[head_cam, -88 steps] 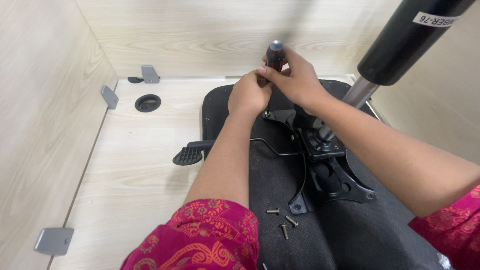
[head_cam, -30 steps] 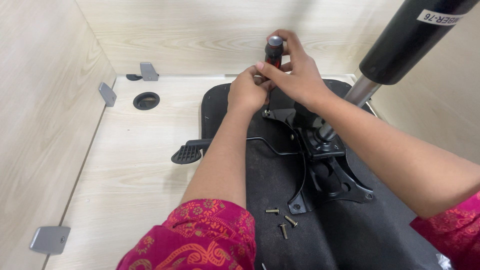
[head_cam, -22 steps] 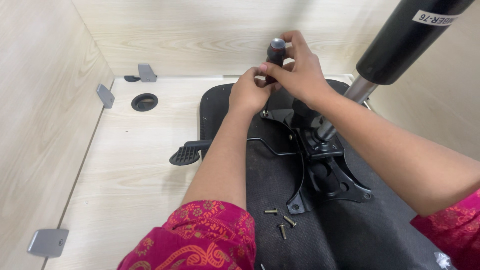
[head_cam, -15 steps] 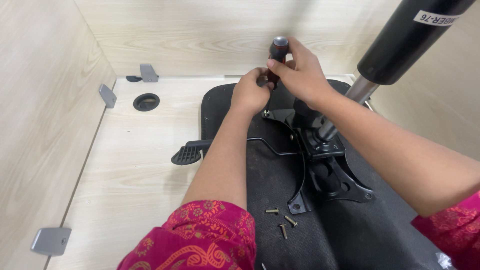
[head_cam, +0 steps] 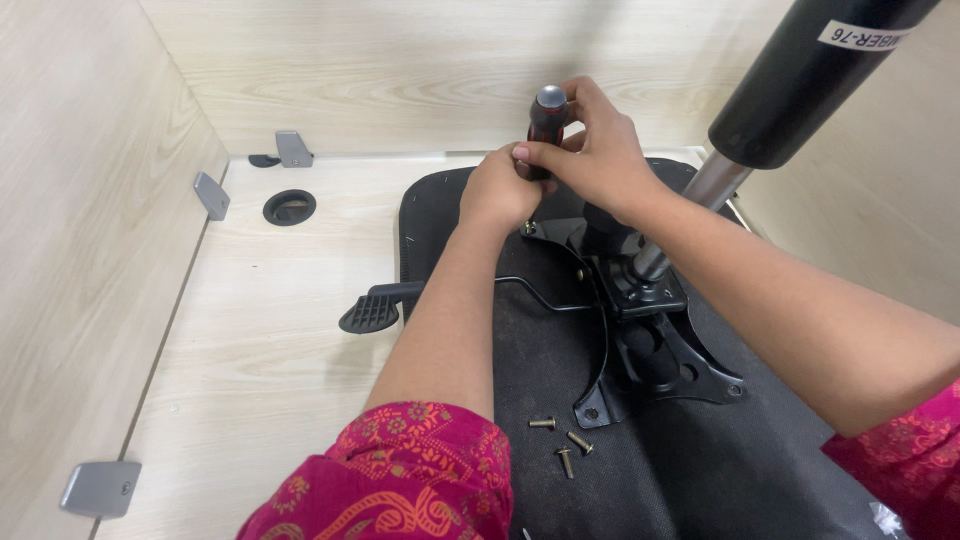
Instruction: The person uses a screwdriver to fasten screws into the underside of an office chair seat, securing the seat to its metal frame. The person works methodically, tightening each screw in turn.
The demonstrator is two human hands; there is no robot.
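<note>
— Where does the screwdriver (head_cam: 547, 118) sit relative to the two hands?

— It stands between them, at the far edge of the black mechanism plate (head_cam: 640, 330). The right hand (head_cam: 592, 150) is closed around the red-and-black handle from the right side and above, fingers curled over it near the grey cap. The left hand (head_cam: 500, 190) is lower and to the left, its fingertips pinched against the lower part of the handle or the shaft just under it.

— Which way does its long axis run?

— Close to upright, handle on top, tip pointing down toward the plate's far corner. The tip itself is hidden behind the left hand, so I cannot tell what it meets.

— Which hand is nearer the working end?

— The left one; the right one is up on the handle.

— And what lies around them?

— The plate is on the upturned black seat (head_cam: 450, 215), which rests on the pale wooden counter (head_cam: 260, 330). The gas cylinder (head_cam: 790, 90) rises from the plate toward the upper right, just beside the right forearm. A lever paddle (head_cam: 368, 312) sticks out left, under the left forearm. Three loose screws (head_cam: 562, 445) lie on the seat, well apart from both hands, near the pink sleeve (head_cam: 400, 480).
</note>
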